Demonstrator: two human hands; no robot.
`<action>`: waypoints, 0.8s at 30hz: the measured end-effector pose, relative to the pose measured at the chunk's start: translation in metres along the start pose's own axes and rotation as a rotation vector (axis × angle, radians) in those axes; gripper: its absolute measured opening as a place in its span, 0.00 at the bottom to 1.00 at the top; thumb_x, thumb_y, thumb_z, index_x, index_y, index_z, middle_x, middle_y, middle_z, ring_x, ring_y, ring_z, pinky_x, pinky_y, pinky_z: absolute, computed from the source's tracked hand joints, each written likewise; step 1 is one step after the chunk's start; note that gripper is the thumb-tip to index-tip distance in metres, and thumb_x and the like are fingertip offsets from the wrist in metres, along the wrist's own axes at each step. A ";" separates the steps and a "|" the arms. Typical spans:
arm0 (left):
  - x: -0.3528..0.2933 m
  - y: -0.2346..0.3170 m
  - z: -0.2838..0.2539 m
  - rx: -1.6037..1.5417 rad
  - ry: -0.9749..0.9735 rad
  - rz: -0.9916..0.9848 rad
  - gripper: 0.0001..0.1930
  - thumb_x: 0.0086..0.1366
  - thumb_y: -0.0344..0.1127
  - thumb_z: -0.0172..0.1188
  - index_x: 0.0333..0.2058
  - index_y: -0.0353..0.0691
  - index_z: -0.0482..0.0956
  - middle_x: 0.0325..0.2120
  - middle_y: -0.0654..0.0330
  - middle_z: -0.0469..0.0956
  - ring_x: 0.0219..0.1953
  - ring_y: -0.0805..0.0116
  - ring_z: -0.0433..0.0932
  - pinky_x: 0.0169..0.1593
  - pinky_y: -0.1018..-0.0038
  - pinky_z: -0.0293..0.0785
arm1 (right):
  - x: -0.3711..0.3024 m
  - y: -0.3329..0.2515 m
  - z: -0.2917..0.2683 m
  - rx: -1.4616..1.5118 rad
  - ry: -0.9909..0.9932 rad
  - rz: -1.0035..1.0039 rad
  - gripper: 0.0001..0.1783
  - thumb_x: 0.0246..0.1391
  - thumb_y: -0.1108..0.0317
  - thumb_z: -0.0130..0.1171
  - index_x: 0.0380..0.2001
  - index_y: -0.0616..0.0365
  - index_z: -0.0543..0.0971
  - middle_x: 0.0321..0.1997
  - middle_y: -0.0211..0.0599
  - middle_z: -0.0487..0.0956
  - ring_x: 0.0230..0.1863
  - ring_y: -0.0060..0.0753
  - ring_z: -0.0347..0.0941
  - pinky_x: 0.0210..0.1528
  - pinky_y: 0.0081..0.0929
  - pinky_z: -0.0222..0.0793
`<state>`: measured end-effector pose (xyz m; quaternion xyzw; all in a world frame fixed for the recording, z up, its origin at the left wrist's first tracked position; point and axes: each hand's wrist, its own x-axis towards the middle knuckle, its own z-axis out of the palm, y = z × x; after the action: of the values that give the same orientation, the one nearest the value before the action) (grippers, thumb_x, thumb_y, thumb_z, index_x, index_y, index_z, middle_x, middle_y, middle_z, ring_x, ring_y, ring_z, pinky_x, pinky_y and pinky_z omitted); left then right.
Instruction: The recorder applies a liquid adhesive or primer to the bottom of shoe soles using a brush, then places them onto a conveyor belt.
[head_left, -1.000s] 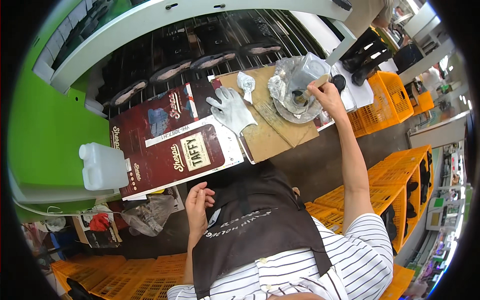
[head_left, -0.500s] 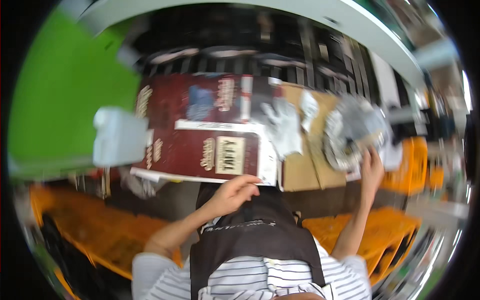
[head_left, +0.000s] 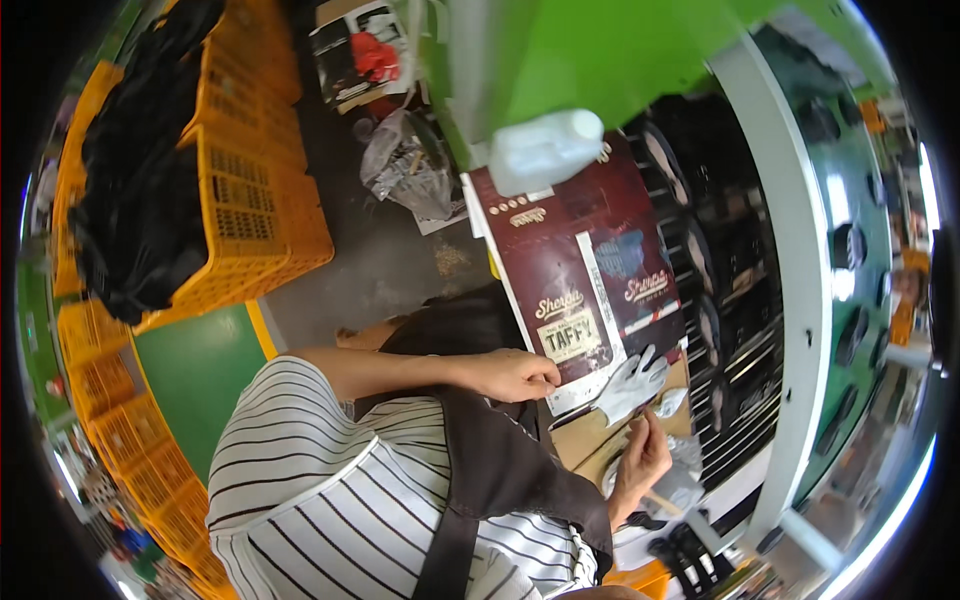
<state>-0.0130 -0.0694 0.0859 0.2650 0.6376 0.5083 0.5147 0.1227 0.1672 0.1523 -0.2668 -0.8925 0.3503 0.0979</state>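
Note:
My left hand [head_left: 516, 376] is closed with curled fingers, at the near edge of a dark red printed cardboard sheet [head_left: 555, 245]; nothing shows in it. My right hand [head_left: 642, 460] is pinched closed above brown cardboard [head_left: 580, 442], and I cannot make out what is between its fingertips. Just beyond those fingertips lies a white-grey work glove [head_left: 632, 386], with a crumpled white piece [head_left: 670, 403] beside it. A plastic-covered bowl-like thing [head_left: 682, 462] sits partly behind my right hand, with a light wooden handle [head_left: 664, 504] by it.
A whitish plastic jug [head_left: 545, 155] stands at the sheet's far end, near a green panel [head_left: 600, 60]. Black slats [head_left: 745, 345] and a pale metal frame [head_left: 770, 200] run along the right. At left, orange crates [head_left: 250, 205] hold black material [head_left: 140, 180]; a clear bag [head_left: 408, 165] lies on the floor.
The view has swung round to the left, bringing orange crates and floor into sight. My right hand has moved from the plastic-covered bowl toward the glove. My left hand stays near the sheet's edge.

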 end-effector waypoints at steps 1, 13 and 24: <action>-0.008 0.000 -0.005 -0.016 0.069 0.004 0.19 0.67 0.43 0.52 0.50 0.37 0.72 0.34 0.56 0.79 0.37 0.66 0.78 0.43 0.71 0.72 | 0.007 -0.015 0.006 -0.003 -0.058 -0.059 0.10 0.57 0.76 0.55 0.42 0.66 0.80 0.29 0.43 0.81 0.26 0.24 0.77 0.29 0.21 0.72; -0.107 -0.015 -0.089 0.121 0.586 -0.043 0.19 0.66 0.43 0.54 0.48 0.35 0.71 0.28 0.55 0.78 0.33 0.59 0.78 0.40 0.66 0.72 | 0.044 -0.146 0.118 0.014 -0.563 -0.416 0.09 0.55 0.75 0.58 0.39 0.64 0.80 0.32 0.49 0.81 0.31 0.41 0.79 0.33 0.30 0.73; -0.249 -0.094 -0.239 0.140 0.978 -0.091 0.18 0.64 0.42 0.55 0.49 0.37 0.72 0.39 0.46 0.77 0.44 0.48 0.77 0.48 0.60 0.72 | 0.070 -0.340 0.334 0.060 -0.843 -0.884 0.08 0.53 0.75 0.59 0.37 0.63 0.79 0.32 0.50 0.79 0.32 0.52 0.78 0.33 0.35 0.73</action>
<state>-0.1345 -0.4061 0.0844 0.0014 0.8480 0.5059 0.1580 -0.1953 -0.1941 0.1357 0.2933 -0.8704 0.3767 -0.1202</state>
